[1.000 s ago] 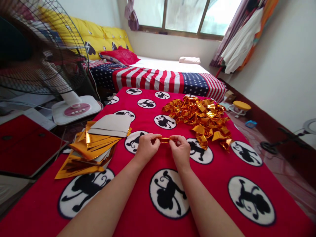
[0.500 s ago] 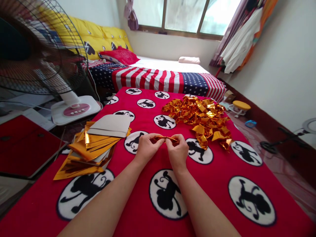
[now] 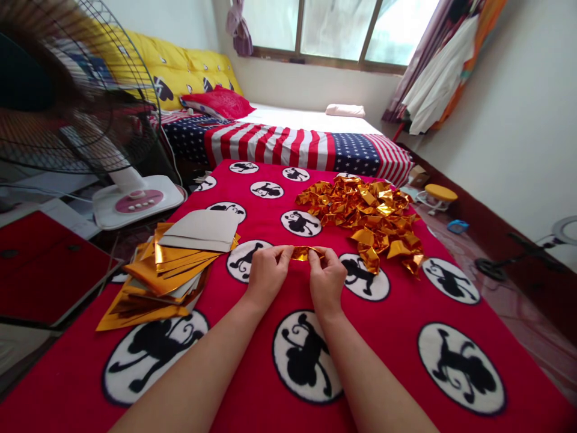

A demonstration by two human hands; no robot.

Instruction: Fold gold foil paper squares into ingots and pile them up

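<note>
A narrow folded strip of gold foil paper (image 3: 300,254) stretches between my two hands, just above the red cloth (image 3: 252,373) with its monkey circles. My left hand (image 3: 269,270) pinches the strip's left end, and my right hand (image 3: 326,276) pinches the right end with the thumb on its near face. The ends themselves are hidden by my fingers. Left of my hands lies a fanned stack of flat gold foil sheets (image 3: 153,273), with pale backs of some sheets (image 3: 202,228) facing up. To the right is a heap of folded gold foil pieces (image 3: 365,210).
A standing fan (image 3: 137,195) is at the left, its base near the cloth's edge. Beyond the cloth is a bed with a flag-pattern cover (image 3: 279,144). A small yellow-topped stool (image 3: 440,192) and a blue object (image 3: 457,226) are on the floor at the right.
My hands have drawn slightly apart and my thumbs have separated. More of the gold strip's shiny face now shows between them. The stack and the heap look the same.
</note>
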